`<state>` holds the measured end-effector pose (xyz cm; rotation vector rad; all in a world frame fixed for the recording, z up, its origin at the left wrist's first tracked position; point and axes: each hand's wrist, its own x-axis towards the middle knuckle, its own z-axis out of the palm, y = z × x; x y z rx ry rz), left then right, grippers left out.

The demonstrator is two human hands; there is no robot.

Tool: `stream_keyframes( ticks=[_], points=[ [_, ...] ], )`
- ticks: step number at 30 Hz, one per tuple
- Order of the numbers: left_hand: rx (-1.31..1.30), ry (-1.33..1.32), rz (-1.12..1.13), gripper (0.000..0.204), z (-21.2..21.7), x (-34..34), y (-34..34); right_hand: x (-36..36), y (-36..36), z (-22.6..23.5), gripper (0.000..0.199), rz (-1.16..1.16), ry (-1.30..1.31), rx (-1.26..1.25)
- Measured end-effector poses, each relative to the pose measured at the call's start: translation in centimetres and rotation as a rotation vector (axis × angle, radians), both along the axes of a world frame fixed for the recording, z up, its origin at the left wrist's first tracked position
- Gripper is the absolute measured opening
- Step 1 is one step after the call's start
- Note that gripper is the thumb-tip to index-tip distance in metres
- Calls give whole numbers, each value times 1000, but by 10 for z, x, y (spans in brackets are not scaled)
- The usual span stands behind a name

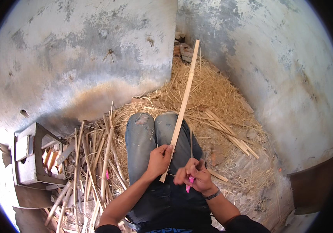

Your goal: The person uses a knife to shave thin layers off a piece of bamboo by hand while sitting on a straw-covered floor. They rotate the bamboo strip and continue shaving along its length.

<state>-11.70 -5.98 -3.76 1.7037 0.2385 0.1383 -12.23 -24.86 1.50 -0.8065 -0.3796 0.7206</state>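
A long, pale bamboo strip (186,97) slants up and away across my lap. My left hand (159,160) is closed around it near its lower end. In my right hand (198,176) is a thin-bladed knife (191,181) with a pink handle, gripped by curled fingers. Its narrow blade points up, just right of the strip and apart from it. A fine sliver runs between the strip's lower end and my right fingers, which are slightly blurred. Both hands are over my lap, above the grey jeans (140,136).
Straw-like shavings (213,85) are heaped ahead in the corner between two worn walls. Several split strips (232,134) lie on the right. Rough sticks (106,155) are piled on the left beside a grey frame-like stool (34,155). A brown panel (318,182) stands at the right edge.
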Motion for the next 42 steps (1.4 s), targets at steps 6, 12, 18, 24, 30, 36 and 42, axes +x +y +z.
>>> stream_keyframes(
  ticks=[6,12,18,24,30,36,42],
  points=[
    [177,-48,17,34,4,-1,-7,-25,-7,-10,25,175,473,-62],
    [266,-40,-45,41,6,-2,-18,-38,-30,-11,23,210,565,69],
    [71,8,67,38,4,28,26,-94,-74,-1,16,305,473,-89],
    [153,53,-112,35,10,-27,34,36,-151,-14,34,-846,-579,-1584],
    [243,309,-283,32,52,-75,55,85,-157,-38,50,-931,-766,-1530],
    [490,288,-261,30,45,-103,89,114,-78,-13,34,-444,-759,-1445],
    [594,179,-228,29,28,-117,104,137,-32,-24,38,-684,-598,-1093]
  ],
)
